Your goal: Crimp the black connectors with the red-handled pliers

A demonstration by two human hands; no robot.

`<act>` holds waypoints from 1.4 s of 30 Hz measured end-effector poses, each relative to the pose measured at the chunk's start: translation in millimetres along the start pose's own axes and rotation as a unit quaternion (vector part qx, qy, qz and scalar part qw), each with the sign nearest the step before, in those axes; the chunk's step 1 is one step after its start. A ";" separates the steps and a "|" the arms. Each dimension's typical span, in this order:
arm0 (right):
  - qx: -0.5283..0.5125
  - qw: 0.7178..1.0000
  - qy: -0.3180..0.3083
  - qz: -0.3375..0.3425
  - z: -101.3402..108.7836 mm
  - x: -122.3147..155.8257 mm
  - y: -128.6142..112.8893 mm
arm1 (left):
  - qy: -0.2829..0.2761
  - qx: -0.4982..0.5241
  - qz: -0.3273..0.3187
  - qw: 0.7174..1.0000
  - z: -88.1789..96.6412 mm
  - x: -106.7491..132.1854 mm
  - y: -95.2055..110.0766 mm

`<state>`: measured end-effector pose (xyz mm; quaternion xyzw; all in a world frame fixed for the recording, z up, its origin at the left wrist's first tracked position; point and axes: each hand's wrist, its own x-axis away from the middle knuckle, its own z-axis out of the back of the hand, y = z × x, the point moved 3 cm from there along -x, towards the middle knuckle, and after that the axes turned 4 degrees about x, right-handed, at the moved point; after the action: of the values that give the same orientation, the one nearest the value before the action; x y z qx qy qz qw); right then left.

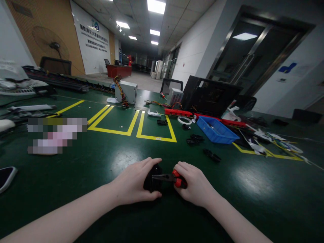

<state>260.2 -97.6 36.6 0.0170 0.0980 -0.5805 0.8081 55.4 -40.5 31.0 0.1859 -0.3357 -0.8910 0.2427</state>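
My left hand (135,182) curls around a small black rounded object (150,180), thumb below and fingers above it; its exact kind does not show. In my right hand (196,184) is a pair of needle-nose pliers (167,177) with red and black handles. Its jaws point left and their tips lie at the black object, touching or just in front of it. Whether the jaws grip anything is too small to tell. Both hands are low over the dark green tabletop (106,168), near its front.
A blue bin (215,130) stands to the right, with black parts (212,155) before it. White tape roll (184,120), red strips (178,112) and a power supply (129,91) lie farther back. A phone (7,178) rests at the left edge. Yellow tape (157,138) marks the table.
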 end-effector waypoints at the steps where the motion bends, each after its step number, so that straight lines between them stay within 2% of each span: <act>1: 0.001 1.000 0.002 0.001 0.1 -0.2 0.0 | -0.003 0.001 0.001 1.000 0.1 -0.2 0.3; 4: 0.007 1.000 0.019 0.008 0.1 0.0 1.1 | -0.007 0.001 0.005 1.000 0.7 -1.5 0.9; 11: 0.019 0.990 0.131 0.055 4.6 2.0 5.6 | -0.006 -0.003 0.003 1.000 1.4 -1.9 0.8; 15: 0.022 0.985 0.161 0.065 8.0 1.7 7.2 | -0.005 -0.006 -0.008 1.000 0.7 -2.0 -0.6; 23: 0.072 0.983 0.158 0.056 4.4 2.9 8.2 | -0.012 -0.024 -0.015 1.000 0.7 -3.0 0.2; 34: 0.066 0.989 0.124 0.055 1.5 2.7 4.7 | -0.016 -0.021 -0.024 0.999 0.0 -3.2 -2.3; 42: 0.051 0.989 0.122 0.063 5.2 1.3 1.2 | -0.008 -0.018 -0.026 0.999 -1.1 -2.5 -4.6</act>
<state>262.4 -99.1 41.4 0.1347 0.1650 -0.5261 0.8234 56.5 -36.7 27.5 0.1826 -0.3172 -0.9042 0.2202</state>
